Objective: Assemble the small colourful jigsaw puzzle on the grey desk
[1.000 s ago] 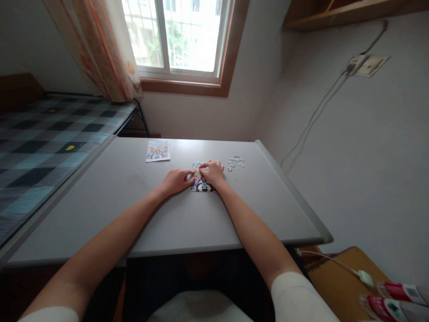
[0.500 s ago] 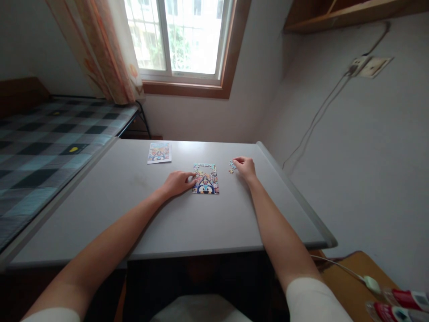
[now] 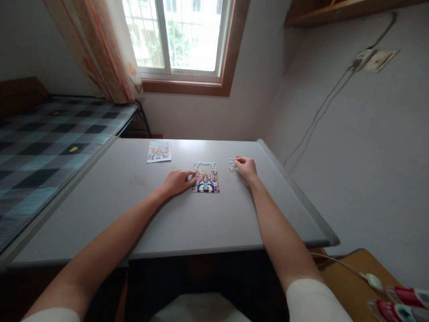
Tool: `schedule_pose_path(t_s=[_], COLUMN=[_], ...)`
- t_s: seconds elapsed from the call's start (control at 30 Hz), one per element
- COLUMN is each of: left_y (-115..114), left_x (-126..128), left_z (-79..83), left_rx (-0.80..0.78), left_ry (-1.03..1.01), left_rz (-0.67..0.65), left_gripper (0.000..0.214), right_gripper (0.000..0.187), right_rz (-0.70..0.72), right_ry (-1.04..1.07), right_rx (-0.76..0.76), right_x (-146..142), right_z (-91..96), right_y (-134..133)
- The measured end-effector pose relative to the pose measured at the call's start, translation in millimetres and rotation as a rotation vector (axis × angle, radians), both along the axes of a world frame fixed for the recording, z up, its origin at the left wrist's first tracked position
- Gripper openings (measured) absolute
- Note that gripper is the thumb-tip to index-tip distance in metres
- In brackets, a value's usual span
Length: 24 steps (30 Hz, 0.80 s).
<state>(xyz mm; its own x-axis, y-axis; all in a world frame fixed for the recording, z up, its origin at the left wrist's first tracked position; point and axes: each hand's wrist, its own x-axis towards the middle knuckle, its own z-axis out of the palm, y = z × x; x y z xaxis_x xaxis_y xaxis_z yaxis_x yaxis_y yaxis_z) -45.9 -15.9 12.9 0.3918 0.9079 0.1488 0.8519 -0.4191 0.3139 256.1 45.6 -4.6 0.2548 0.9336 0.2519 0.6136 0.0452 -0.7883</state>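
A partly filled jigsaw puzzle (image 3: 205, 183) lies flat on the grey table (image 3: 201, 223), a dark blue cartoon face at its near end and a gap towards its far end. Against its left edge rests my left hand (image 3: 177, 182), thumb and forefinger apart and touching the border. To the right, my right hand (image 3: 246, 169) is over a small group of loose jigsaw pieces (image 3: 231, 161), its fingertips pinched together among them. Whatever sits between those fingertips is too small to make out. One yellowish piece (image 3: 231, 170) lies just nearer to me.
A printed picture sheet (image 3: 159, 152) lies at the table's far left. Beyond the left edge is a bed with a checked mattress (image 3: 67, 129). A wall with hanging cables (image 3: 313, 120) borders the right side. Red-labelled bottles (image 3: 402, 308) lie on a wooden surface at lower right.
My right hand has shifted very slightly right and its fingertips have moved within the loose pieces, uncovering a reddish one behind. My left hand stays at the puzzle's edge. The camera has tilted a little.
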Motion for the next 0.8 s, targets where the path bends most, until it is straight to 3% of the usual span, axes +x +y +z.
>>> schedule_pose_path(t_s=[0.3,0.8], left_y=[0.5,2.6], left_x=[-0.2,-0.7], left_z=[0.3,-3.3], left_rx=[0.008,0.012], left_ry=[0.002,0.003], left_rz=[0.000,-0.004], left_gripper=[0.044,0.044], right_gripper=[0.017,0.019], right_rz=[0.038,0.056], right_ry=[-0.190,-0.243], right_rx=[-0.072,-0.074], right_x=[-5.4,-5.6], right_z=[2.1,2.1], right_y=[-7.4,-10.1])
